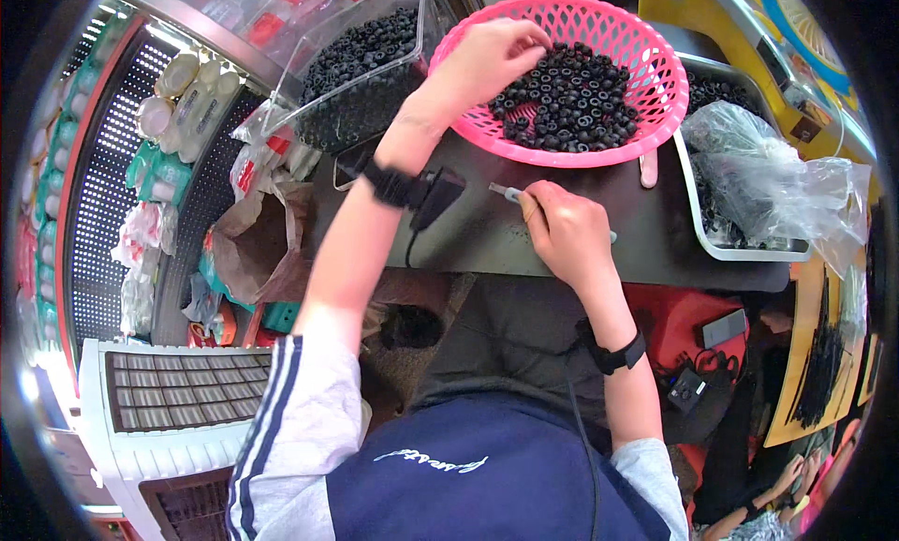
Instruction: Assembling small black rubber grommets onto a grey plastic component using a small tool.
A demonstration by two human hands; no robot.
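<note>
My left hand (492,59) reaches over the left rim of a pink openwork basket (667,82). Its fingers are drawn together above the heap of small black ring-shaped parts (585,101), and whatever they pinch is too small to make out. Lower down, over the dark table (449,246), my right hand (571,227) is closed round a slim, pale, pen-like tool (507,192). The tool's narrow grey tip points up and left, and its other end shows past the hand. Dark specks lie on the table beside this tip.
A transparent plastic tub (421,59) of black rings stands at the back left. On the right, a metal tray (702,218) holds black parts and a plastic bag (749,157). An open brown paper bag (272,237) sits by the table's left edge. Another person's hands (796,475) show at lower right.
</note>
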